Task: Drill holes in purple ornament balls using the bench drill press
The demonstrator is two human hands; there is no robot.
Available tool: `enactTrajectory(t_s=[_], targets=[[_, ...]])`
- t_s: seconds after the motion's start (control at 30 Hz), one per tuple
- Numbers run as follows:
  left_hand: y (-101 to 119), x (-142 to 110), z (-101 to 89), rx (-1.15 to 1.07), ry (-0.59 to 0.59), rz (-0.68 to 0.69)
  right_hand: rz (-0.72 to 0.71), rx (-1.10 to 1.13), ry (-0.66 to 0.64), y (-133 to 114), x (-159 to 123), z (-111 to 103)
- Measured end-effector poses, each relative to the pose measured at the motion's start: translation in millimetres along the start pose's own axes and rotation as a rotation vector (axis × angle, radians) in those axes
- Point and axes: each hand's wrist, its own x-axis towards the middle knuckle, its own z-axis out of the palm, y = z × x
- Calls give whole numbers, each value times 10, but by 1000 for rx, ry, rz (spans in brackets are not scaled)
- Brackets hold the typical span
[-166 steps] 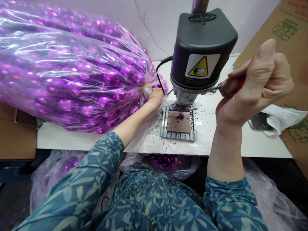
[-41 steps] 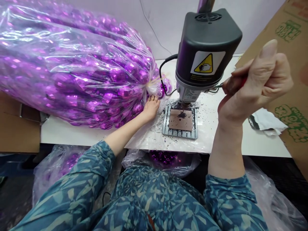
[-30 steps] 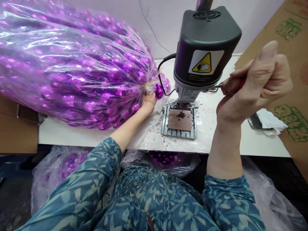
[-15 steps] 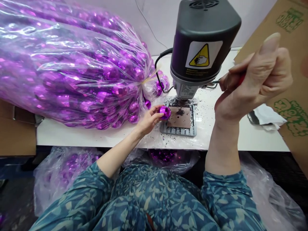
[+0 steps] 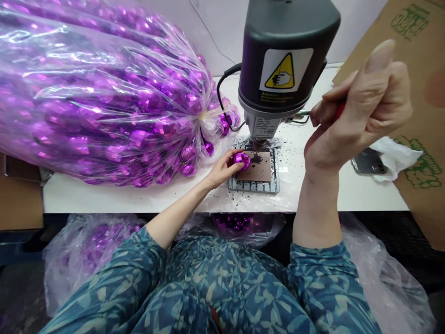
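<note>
By brown board (image 5: 261, 173), purple ball (image 5: 241, 161) pinched in left hand (image 5: 224, 170), right hand (image 5: 363, 106) gripping red handle (image 5: 340, 110)

You wear a teal-blue top (image 5: 222, 287), printed all over with pale green-cream leaf or petal shapes; cloth thin-looking, gathered in soft creases across the front. Your left sleeve (image 5: 114, 273) and right sleeve (image 5: 327, 278), same print, stop well short of the wrists, wrinkled near their edges. Forearms bare. Narrow reddish-brown strip (image 5: 214, 316) low at your front, nature unclear
</note>
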Motion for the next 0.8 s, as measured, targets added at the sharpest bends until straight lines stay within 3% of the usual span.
enactTrajectory(t_s=[0.27, 0.53, 0.8], targets=[[-126, 176, -1, 61, -37, 41, -9, -4, -16, -25, -12, -1], [-135, 196, 96, 176, -34, 41, -32, -32, -20, -23, -24, -6], [-208, 216, 292, 438, 93, 247, -37, -169, -17, -31, -24, 13]])
